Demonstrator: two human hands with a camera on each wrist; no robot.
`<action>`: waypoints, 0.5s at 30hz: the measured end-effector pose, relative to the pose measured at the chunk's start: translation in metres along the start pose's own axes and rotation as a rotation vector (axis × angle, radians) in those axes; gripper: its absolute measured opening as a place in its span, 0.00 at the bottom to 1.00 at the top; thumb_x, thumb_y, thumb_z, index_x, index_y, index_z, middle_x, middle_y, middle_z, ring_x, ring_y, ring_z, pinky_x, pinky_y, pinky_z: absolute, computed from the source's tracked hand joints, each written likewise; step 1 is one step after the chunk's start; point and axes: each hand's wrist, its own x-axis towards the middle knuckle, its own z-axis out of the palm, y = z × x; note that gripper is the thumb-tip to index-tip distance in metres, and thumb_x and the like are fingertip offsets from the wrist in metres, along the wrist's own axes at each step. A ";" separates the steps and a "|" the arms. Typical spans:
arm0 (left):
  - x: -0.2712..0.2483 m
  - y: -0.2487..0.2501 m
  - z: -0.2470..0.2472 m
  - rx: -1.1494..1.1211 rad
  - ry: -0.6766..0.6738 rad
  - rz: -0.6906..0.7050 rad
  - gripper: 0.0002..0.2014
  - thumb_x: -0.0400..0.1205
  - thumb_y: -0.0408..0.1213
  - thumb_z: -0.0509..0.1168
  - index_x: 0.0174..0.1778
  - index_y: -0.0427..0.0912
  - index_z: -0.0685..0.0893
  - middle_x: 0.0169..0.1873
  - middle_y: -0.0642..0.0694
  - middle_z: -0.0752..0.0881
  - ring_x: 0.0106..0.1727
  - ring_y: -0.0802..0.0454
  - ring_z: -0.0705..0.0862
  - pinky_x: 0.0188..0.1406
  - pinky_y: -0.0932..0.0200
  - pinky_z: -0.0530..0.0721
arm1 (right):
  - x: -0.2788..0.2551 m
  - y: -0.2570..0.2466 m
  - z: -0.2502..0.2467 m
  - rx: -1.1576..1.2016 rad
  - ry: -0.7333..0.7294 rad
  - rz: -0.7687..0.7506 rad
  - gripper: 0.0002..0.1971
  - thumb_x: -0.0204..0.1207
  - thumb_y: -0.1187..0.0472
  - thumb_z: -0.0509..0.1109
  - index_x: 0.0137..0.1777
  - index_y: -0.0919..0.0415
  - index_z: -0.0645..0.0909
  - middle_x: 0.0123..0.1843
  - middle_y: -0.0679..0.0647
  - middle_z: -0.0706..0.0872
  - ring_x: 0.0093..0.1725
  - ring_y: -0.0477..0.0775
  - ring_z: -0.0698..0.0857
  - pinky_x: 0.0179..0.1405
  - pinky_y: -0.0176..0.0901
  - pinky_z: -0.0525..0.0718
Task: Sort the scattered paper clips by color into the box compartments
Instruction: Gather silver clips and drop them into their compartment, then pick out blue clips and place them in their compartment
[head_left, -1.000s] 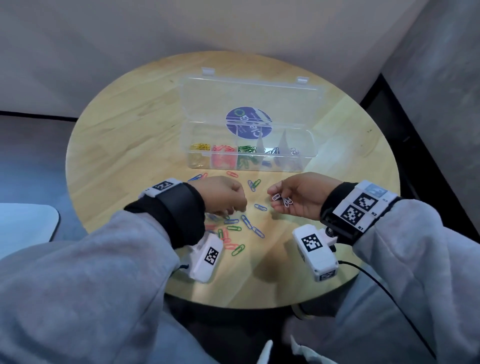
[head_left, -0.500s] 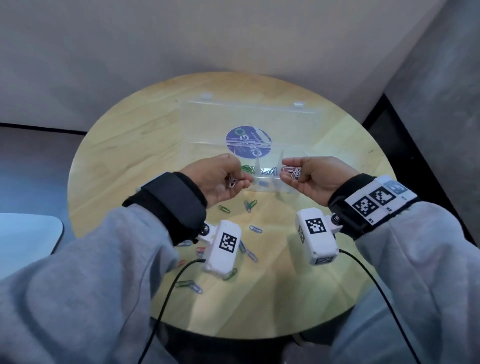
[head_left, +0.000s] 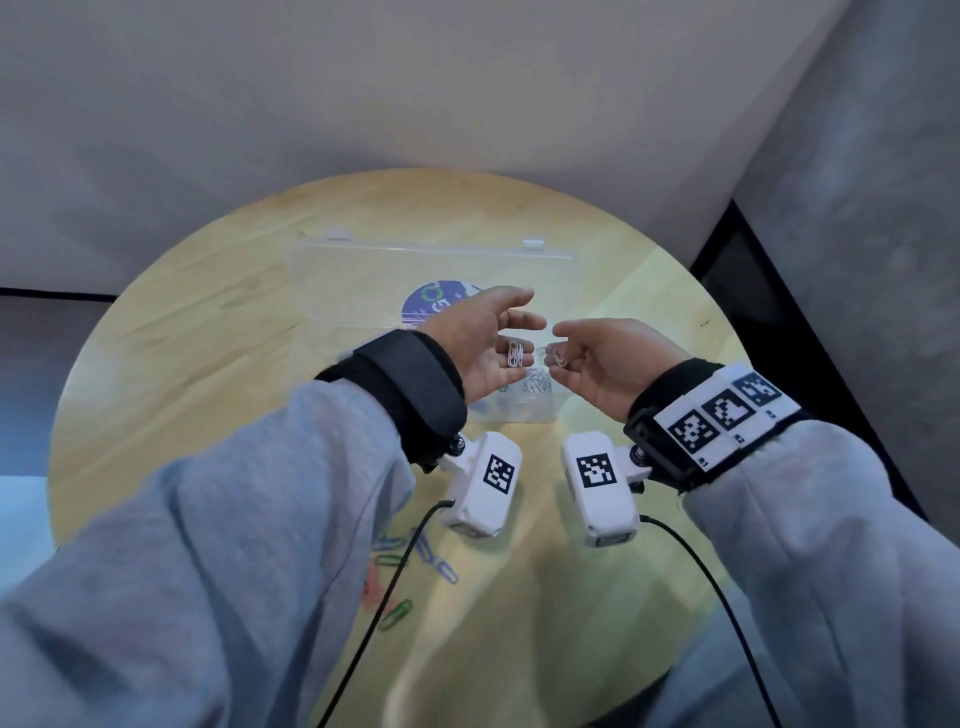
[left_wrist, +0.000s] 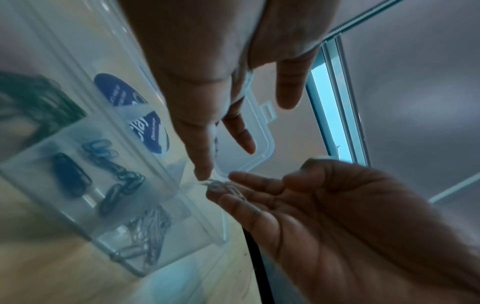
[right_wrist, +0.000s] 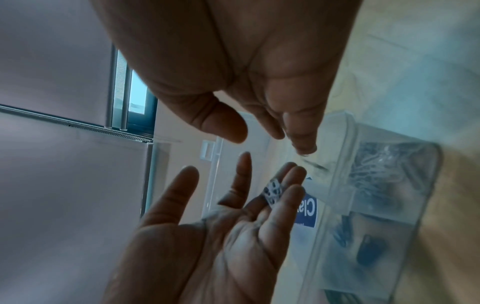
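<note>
On the round wooden table (head_left: 208, 332) a clear plastic box (head_left: 524, 410) stands open, its lid (head_left: 363, 280) leaning back with a blue round sticker (head_left: 421, 306) on it; both hands hover over its right end and hide most of it. The left hand (head_left: 480, 340) is palm-up, fingers stretched flat, with white paper clips (head_left: 516, 356) lying loose on them. The right hand (head_left: 608, 364) is loosely cupped, fingers relaxed, a few more white clips (head_left: 558, 356) resting at its fingertips. In the left wrist view, silvery-white clips (left_wrist: 145, 236) fill the end compartment and blue clips (left_wrist: 114, 174) the next. Near the table's front edge, blue, green and red clips (head_left: 410, 577) lie scattered beside a black cable (head_left: 384, 597).
</note>
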 end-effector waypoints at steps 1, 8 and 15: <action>0.002 -0.001 0.002 -0.001 -0.014 0.003 0.16 0.82 0.50 0.59 0.47 0.39 0.80 0.40 0.42 0.73 0.38 0.51 0.74 0.46 0.60 0.76 | -0.001 0.000 -0.002 0.002 -0.013 -0.001 0.05 0.76 0.73 0.60 0.42 0.64 0.73 0.31 0.58 0.67 0.34 0.53 0.69 0.38 0.38 0.75; -0.005 -0.005 -0.001 0.129 -0.012 0.065 0.14 0.84 0.50 0.56 0.54 0.45 0.81 0.67 0.39 0.77 0.72 0.45 0.74 0.70 0.55 0.71 | -0.016 0.007 -0.015 -0.067 -0.078 -0.063 0.13 0.77 0.74 0.57 0.53 0.65 0.82 0.51 0.60 0.77 0.58 0.60 0.83 0.54 0.38 0.79; -0.042 -0.018 -0.038 0.446 0.158 0.170 0.02 0.83 0.36 0.63 0.46 0.44 0.78 0.37 0.46 0.81 0.34 0.53 0.81 0.33 0.65 0.80 | -0.030 0.030 -0.008 -0.398 -0.103 -0.170 0.09 0.77 0.71 0.63 0.42 0.57 0.79 0.45 0.55 0.81 0.48 0.52 0.80 0.60 0.46 0.83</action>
